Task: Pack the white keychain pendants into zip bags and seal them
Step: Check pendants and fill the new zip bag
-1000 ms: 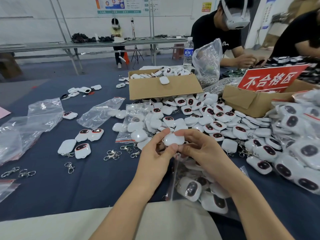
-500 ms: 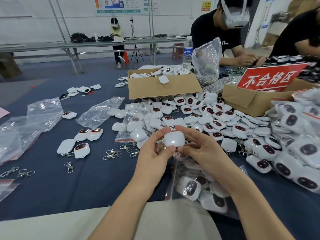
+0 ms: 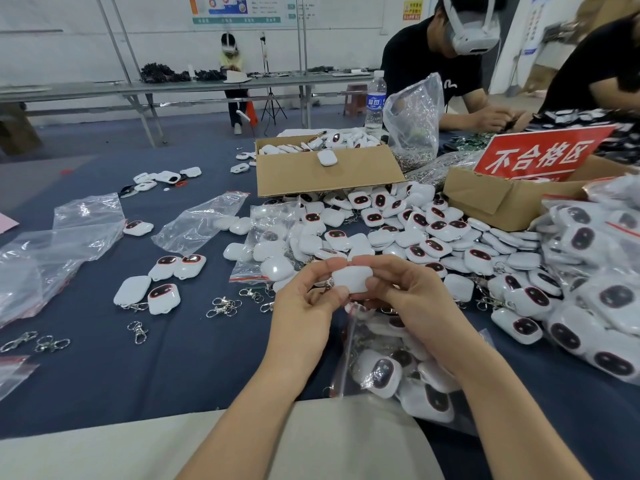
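Head view, nearest first: one clear plastic zip bag with a red seal strip [image 3: 349, 368] lies on the dark blue table cloth [image 3: 190, 358] under the right forearm, with at least four pendants showing through it. Just above its mouth, two hands share one white rounded-square plastic keychain pendant [image 3: 351, 278] (blank side to the camera). The left hand [image 3: 304, 306] pinches its left end between thumb and forefinger, and the right hand [image 3: 408, 299] clasps its right end with thumb and curled fingers. To the left, four loose white pendants [image 3: 163, 298] lie in two pairs, near a scatter of silver metal clasps [image 3: 225, 306]. Beyond the hands spreads a heap of white pendants with dark oval faces [image 3: 415, 237], too many to count. Farther back stand two brown cardboard boxes, one at centre [image 3: 322, 174] and one to the right [image 3: 495, 199] bearing one red sign with white characters [image 3: 540, 155]. One clear plastic water bottle [image 3: 375, 102] stands behind.
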The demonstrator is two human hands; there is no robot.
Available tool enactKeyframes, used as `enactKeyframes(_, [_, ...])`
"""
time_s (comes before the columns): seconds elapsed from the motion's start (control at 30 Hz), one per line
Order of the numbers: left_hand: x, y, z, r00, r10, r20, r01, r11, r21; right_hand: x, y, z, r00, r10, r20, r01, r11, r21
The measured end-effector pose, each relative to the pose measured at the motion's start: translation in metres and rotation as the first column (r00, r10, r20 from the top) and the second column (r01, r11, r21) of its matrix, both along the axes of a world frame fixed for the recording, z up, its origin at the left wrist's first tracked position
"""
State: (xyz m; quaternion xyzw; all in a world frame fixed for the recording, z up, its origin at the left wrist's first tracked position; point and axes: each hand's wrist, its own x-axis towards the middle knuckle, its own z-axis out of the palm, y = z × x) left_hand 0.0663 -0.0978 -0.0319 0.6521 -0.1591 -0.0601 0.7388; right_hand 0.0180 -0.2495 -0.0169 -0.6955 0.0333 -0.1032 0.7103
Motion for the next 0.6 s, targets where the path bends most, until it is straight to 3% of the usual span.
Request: enactKeyframes(0.6, [-0.0030,-0.0006,-0.0035,0.999,-0.004,0.048,0.003,0.999,0.037,-0.0036,0.0030,0.0074,0.998,-0.043,-0.038,0.044,0.999,0.006])
